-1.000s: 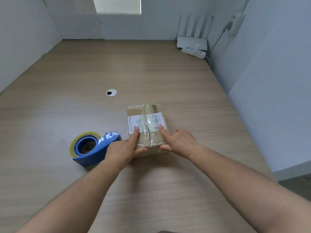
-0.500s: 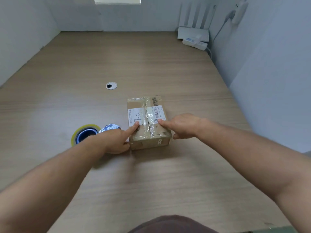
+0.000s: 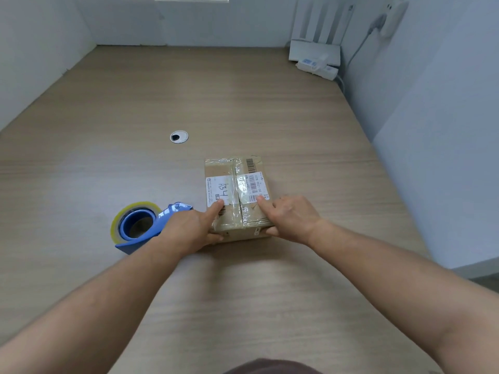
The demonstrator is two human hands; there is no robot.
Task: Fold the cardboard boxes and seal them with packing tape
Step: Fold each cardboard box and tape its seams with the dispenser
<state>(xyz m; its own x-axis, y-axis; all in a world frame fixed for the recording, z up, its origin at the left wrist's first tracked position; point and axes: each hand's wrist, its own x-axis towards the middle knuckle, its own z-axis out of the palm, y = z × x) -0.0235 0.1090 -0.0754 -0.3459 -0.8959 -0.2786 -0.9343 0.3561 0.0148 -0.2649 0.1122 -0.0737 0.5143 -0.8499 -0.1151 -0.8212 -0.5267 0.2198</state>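
A small cardboard box (image 3: 217, 168) lies closed on the wooden table (image 3: 243, 98), with clear tape along its top seam and white labels on both flaps. My left hand (image 3: 189, 228) holds its near left corner, index finger on top and thumb on the front face. My right hand (image 3: 289, 217) grips the near right corner the same way. A blue tape dispenser (image 3: 135, 225) with a yellowish roll sits just left of my left hand.
A round cable grommet (image 3: 179, 136) is set in the table beyond the box. A white router (image 3: 314, 51) and a power strip (image 3: 318, 68) stand in the far right corner. Grey walls close the table on the left, back and right.
Both hands have stayed on the box's near end. My thumbs now wrap onto the front face again, and the view has tilted slightly.
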